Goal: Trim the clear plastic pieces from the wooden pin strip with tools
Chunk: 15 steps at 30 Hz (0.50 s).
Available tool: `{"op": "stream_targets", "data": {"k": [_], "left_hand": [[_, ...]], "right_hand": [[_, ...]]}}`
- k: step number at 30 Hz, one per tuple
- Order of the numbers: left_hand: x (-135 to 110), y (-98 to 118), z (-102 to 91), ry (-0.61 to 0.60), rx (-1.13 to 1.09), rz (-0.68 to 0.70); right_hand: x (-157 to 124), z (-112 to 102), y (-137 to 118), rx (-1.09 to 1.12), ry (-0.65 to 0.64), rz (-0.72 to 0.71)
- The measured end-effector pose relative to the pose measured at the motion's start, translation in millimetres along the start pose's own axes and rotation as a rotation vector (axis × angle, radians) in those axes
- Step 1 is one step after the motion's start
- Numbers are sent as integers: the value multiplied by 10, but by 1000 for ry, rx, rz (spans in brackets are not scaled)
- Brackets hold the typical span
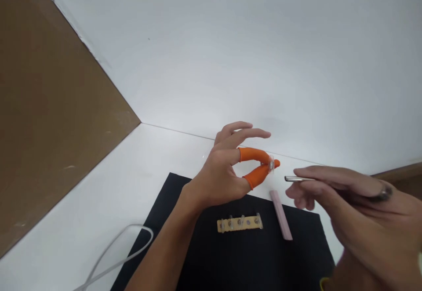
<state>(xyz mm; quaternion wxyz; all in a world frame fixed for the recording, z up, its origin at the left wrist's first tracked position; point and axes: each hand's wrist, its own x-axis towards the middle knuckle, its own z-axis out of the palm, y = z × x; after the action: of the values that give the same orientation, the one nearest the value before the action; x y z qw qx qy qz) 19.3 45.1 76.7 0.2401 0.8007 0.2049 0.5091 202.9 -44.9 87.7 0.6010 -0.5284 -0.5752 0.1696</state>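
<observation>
A tan strip (235, 226) lies on a black mat (231, 260) on a white worktop (99, 194), a little in from the mat's far edge; along it runs a row of 5 dark dots, with 4 clear pieces (259, 221) standing up from it; the 4th dot (248, 222) from the left has no piece. A 5th piece (271, 164) is off the strip, in the left hand (224, 174), just beyond the mat's far edge; judging by the row, 4 places are filled and 1 is vacant; whether the 4 on the strip are finished or untouched I cannot tell, as they are too small to read.

The left forearm crosses the mat from the near side; thumb and index finger, in orange covers (255, 154), meet in a pinch on the 5th piece; the other fingers stretch away towards the wall (231, 62), holding nothing. The right hand (359, 207) comes in from the right, by the mat's far right corner; thumb and index finger are closed around a slim metal tool (295, 179), its tip pointing left towards the 5th piece, with a gap between them.

A pink bar (281, 215) lies near the mat's far right corner, its upper end past the far edge; a pale cable (124, 260) loops over the mat's left edge.
</observation>
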Motion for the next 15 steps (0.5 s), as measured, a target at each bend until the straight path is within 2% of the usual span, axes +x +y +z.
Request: {"op": "stream_targets", "data": {"k": [4, 5, 8, 9, 11, 13, 14, 15], "left_hand": [[-7, 67, -56, -19, -57, 3], [-8, 82, -70, -17, -74, 0], [1, 106, -88, -21, -118, -16], [3, 106, -85, -22, -130, -21], [5, 99, -74, -21, -146, -27], [1, 90, -64, -28, -144, -34], [-2, 86, -61, -35, -137, -39], [-5, 84, -61, -41, -130, -44]], "right_hand": [[-44, 16, -11, -14, 201, -18], [-48, 10, -5, 11, 182, -38], [-55, -22, 21, 77, -53, -88], [-58, -24, 27, 92, -88, -95], [-62, -1, 27, 119, 16, -107], [-64, 34, 11, 126, 213, -91], [-65, 42, 0, 125, 264, -74], [-66, 36, -12, 124, 259, -59]]}}
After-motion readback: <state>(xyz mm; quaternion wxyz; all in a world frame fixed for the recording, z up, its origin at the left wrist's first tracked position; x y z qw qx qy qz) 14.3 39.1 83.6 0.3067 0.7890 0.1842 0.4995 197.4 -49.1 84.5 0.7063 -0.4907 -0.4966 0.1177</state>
